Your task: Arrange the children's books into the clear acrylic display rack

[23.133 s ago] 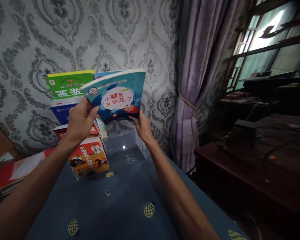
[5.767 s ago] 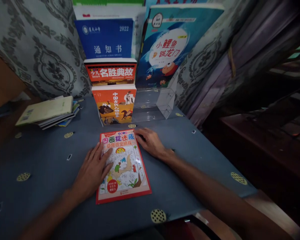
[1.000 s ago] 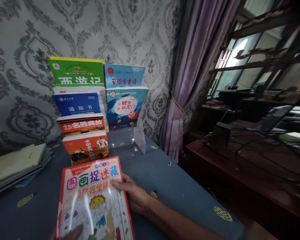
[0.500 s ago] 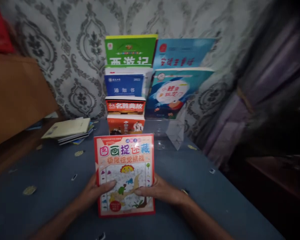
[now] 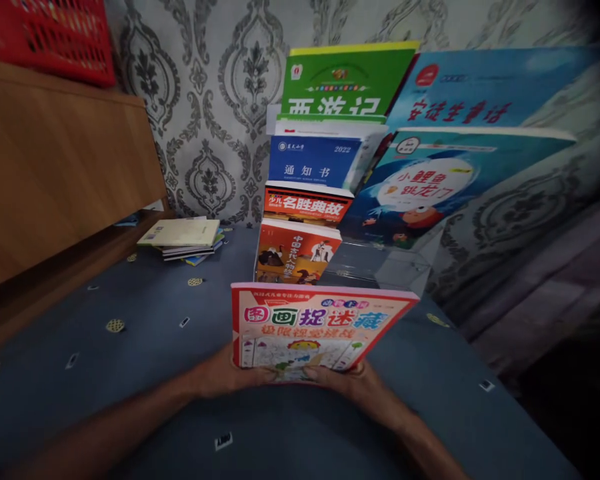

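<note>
Gripping with the bare left hand [image 5: 230, 375], in front of the clear acrylic book stand [image 5: 405, 267], a thin, red-bordered paperback [image 5: 320, 327], probably light, flexible and slick-covered, best held low by both side edges, and clasping its right edge with the bare right hand [image 5: 355, 387].

Lower centre: both my hands, left [image 5: 230, 375] and right [image 5: 347, 383], grip the red-bordered book [image 5: 305, 317], which screens the lower front of the clear stand [image 5: 405, 267]. Behind its top edge, the orange book [image 5: 297, 253] blocks the left column; whether they touch, I cannot tell. Right column: the teal book [image 5: 420, 190] obstructs the upper part; free slots show beneath it, right of centre, partly hidden. Left of centre: passable tablecloth [image 5: 150, 373] between stand and booklet stack [image 5: 185, 233]. Upper left: wooden cabinet [image 5: 65, 167] bars passage. Lower right: free cloth beyond my right wrist.
</note>
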`<state>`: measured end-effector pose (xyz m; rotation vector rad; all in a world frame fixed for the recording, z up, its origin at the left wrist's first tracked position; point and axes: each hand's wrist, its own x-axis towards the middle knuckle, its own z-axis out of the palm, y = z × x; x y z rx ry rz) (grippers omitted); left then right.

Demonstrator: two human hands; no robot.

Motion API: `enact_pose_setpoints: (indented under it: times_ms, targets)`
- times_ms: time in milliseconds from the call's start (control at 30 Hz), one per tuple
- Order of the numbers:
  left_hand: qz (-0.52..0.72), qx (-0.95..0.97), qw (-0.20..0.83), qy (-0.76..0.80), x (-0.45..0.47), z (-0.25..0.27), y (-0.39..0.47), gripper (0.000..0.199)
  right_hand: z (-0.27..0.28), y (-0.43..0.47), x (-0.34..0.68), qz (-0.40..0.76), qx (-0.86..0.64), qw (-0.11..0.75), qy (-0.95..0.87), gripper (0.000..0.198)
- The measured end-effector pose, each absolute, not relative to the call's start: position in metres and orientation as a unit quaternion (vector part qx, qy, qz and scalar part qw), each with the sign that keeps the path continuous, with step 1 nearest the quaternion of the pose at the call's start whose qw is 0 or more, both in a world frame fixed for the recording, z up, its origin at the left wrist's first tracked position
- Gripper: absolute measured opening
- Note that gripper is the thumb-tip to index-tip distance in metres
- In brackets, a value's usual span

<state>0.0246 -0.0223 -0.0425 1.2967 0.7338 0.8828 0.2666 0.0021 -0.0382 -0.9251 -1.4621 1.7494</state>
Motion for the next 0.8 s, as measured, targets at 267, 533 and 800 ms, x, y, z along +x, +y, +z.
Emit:
enact_pose_setpoints:
  times_ms: [267,533,800]
  targets:
    - [0.398,0.587,0.605,0.362,0.022,-0.050,-0.028,0.053,-0.055,0.001,0.263,0.669,-0.366,0.346,-0.546,0.051]
    - [0.427,0.520,0.554,0.490,0.030,-0.044,-0.031,0.054,-0.051,0.006,0.269,0.644,-0.334,0.432,-0.535,0.038]
    - [0.509,0.544,0.441,0.500,0.065,-0.034,-0.014,0.065,-0.053,0.019,0.287,0.645,-0.329,0.523,-0.451,0.051]
